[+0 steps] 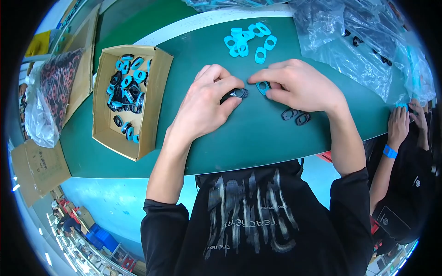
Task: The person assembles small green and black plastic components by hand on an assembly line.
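Above the green table, my left hand [205, 101] is closed, thumb and fingers pinching a black oval ring-shaped piece [239, 93]. A short way to its right, my right hand [294, 85] is closed on a teal oval ring-shaped piece [263, 88], thumb below and forefinger stretched along the top. The two pieces are close together but apart. Two loose black pieces [296, 116] lie on the table under my right wrist. Beyond my hands is a loose cluster of teal pieces [241, 43], some overlapping.
An open cardboard box [159, 87] on the left holds several black-and-teal pieces. Clear plastic bags [340, 46] cover the far right, with black pieces in them. A bag of reddish-dark pieces [57, 87] sits far left. Another person's hands [400, 122] work at the right edge.
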{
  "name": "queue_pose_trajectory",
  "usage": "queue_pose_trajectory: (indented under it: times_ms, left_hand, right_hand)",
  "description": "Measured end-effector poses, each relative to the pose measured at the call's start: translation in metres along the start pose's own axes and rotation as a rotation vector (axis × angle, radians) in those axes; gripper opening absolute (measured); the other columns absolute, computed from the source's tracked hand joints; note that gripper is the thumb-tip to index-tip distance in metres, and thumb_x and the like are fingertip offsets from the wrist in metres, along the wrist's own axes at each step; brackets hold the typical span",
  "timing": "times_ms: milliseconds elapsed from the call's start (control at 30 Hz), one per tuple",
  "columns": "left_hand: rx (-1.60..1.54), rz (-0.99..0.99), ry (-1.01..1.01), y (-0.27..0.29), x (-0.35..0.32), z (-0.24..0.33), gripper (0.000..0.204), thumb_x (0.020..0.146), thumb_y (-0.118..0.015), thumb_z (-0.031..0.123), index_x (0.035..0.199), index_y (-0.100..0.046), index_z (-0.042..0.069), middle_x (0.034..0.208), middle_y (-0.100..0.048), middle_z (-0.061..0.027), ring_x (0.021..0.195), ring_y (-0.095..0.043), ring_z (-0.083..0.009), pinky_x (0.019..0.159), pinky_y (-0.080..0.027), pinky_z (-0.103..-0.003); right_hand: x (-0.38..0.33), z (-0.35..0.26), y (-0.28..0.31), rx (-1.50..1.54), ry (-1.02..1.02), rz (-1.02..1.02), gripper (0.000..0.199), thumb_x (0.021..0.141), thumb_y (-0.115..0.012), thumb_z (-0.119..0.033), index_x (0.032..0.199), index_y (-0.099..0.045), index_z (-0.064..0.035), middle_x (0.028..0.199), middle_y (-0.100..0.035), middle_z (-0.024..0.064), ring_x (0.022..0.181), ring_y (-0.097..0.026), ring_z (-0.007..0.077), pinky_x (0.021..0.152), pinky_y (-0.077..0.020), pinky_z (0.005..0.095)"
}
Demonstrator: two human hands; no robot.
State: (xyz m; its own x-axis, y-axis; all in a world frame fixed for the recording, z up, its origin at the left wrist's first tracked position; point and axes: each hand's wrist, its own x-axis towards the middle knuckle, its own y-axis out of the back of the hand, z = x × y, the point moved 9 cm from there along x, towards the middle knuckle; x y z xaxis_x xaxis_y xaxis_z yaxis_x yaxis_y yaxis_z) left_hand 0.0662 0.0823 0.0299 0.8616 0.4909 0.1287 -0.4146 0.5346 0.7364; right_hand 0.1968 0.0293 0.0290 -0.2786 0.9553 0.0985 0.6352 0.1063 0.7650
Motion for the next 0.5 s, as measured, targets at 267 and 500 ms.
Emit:
queue_pose_trajectory:
  times_ms: [267, 500]
  left_hand:
    - [0.019, 0.005, 0.038, 0.0015, 0.0024, -0.0022, 0.024, 0.075, -0.080, 0.004, 0.098, -0.072, 0.004, 0.095, -0.063, -0.0086, 0.094, -0.063, -0.0276, 0.080, -0.052, -0.038]
    - [0.023, 0.003, 0.052, 0.0040, 0.0050, -0.0021, 0.025, 0.075, -0.080, 0.001, 0.098, -0.071, 0.002, 0.093, -0.064, -0.0090, 0.089, -0.063, -0.0263, 0.077, -0.052, -0.037]
  right_hand:
    - [-0.0003, 0.0031, -0.0056, -0.107, -0.165, 0.060, 0.026, 0.080, -0.076, -0.012, 0.102, -0.062, -0.0071, 0.066, -0.062, 0.0119, 0.063, -0.063, 0.0321, 0.061, -0.0480, 0.0418]
    - [0.0008, 0.0017, -0.0055, -0.063, -0.122, 0.028, 0.026, 0.079, -0.077, -0.012, 0.099, -0.062, -0.0067, 0.064, -0.061, 0.0114, 0.062, -0.063, 0.0323, 0.059, -0.0466, 0.0428]
